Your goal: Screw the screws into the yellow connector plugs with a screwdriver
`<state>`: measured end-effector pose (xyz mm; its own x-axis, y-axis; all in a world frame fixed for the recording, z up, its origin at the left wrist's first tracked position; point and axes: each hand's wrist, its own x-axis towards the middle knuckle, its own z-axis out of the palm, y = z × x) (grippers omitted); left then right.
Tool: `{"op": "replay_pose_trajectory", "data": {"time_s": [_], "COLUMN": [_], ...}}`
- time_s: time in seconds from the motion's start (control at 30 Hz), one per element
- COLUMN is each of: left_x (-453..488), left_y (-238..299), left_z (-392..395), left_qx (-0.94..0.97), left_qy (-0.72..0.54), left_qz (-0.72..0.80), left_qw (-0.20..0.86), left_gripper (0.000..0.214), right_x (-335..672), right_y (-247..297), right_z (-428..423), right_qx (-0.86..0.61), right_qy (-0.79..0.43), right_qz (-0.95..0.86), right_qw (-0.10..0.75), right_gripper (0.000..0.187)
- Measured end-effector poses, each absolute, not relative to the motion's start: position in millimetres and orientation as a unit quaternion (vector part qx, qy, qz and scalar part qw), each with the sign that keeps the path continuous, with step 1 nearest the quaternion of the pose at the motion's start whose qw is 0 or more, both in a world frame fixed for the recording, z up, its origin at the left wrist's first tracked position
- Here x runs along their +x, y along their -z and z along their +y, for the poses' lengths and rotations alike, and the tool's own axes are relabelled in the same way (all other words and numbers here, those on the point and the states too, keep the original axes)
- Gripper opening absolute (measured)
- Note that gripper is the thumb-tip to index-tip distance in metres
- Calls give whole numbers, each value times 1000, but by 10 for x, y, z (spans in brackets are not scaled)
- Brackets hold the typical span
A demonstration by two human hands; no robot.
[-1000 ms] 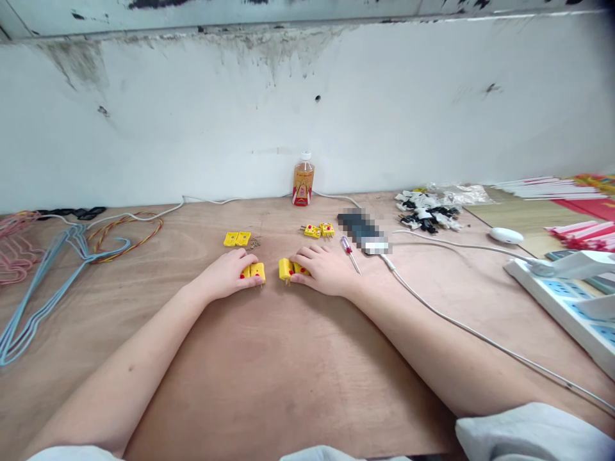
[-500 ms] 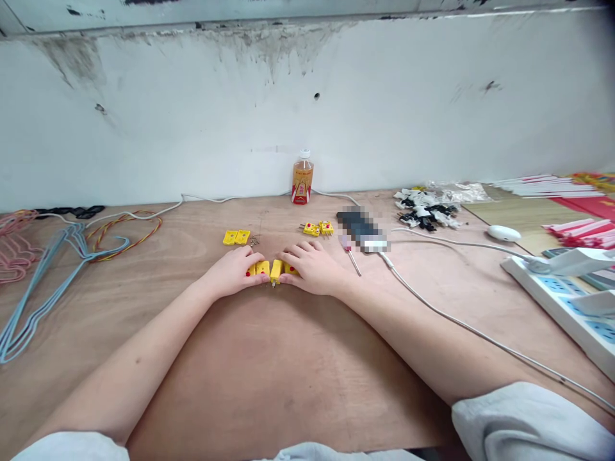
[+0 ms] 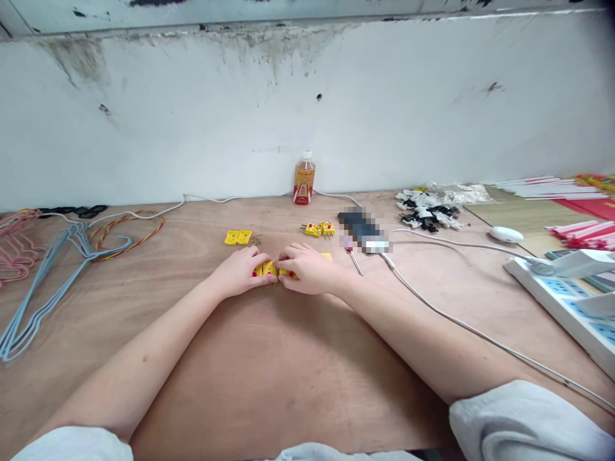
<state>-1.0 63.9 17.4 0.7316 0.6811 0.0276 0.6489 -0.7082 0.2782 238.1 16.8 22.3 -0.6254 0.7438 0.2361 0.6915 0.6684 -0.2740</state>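
My left hand (image 3: 240,272) rests on the wooden tabletop, thumb and fingers closed around small yellow plugs (image 3: 270,269) with red dots. Just beside it, my right hand (image 3: 310,267) has its fingers curled over another yellow plug (image 3: 284,274), partly covered by the fingertips. Behind the right hand peeks a further yellow piece (image 3: 327,255). Two yellow covers (image 3: 237,237) lie beyond the left hand, with a little heap of small metal parts (image 3: 256,242) next to them. Farther back are two yellow two-pin plugs (image 3: 314,229) with metal prongs.
A screwdriver (image 3: 355,261) and a phone (image 3: 362,227) with a white cable lie right of the hands. A drink bottle (image 3: 304,179) stands by the wall. Hangers (image 3: 43,282) are at left; a power strip (image 3: 562,301) and black-and-white parts (image 3: 427,211) at right.
The upright yellow plug between the hands no longer shows there. A yellow piece now shows behind my right hand, whose fingers have curled closer to my left hand.
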Motion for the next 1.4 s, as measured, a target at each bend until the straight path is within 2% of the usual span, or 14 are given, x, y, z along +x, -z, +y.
{"op": "replay_pose_trajectory", "data": {"time_s": [0.13, 0.37, 0.53, 0.73, 0.83, 1.03, 1.4], "left_x": [28, -77, -267, -280, -254, -144, -68], "left_y": [-164, -251, -285, -202, -200, -210, -184], "left_z": [635, 618, 613, 619, 614, 619, 616], "left_qx": [925, 928, 940, 924, 928, 929, 928], "left_qy": [-59, -55, -66, -122, -99, -47, -53], "left_qz": [358, 360, 326, 333, 332, 347, 351], "left_qw": [110, 80, 77, 140, 139, 119, 111], "left_gripper": [51, 55, 57, 52, 57, 68, 61], "right_x": [2294, 2407, 2371, 2374, 2549, 2655, 2559], "right_y": [-178, -160, -170, -183, -209, -168, -122], "right_z": [183, 202, 191, 144, 91, 55, 90], "right_qx": [-425, -431, -423, -419, -436, -460, -486], "right_qy": [-76, -152, -131, -108, -70, -33, -36], "right_qz": [-884, -872, -880, -888, -885, -881, -867], "right_qw": [178, 176, 173, 158, 148, 106, 102], "right_gripper": [35, 54, 47, 53, 52, 65, 54]}}
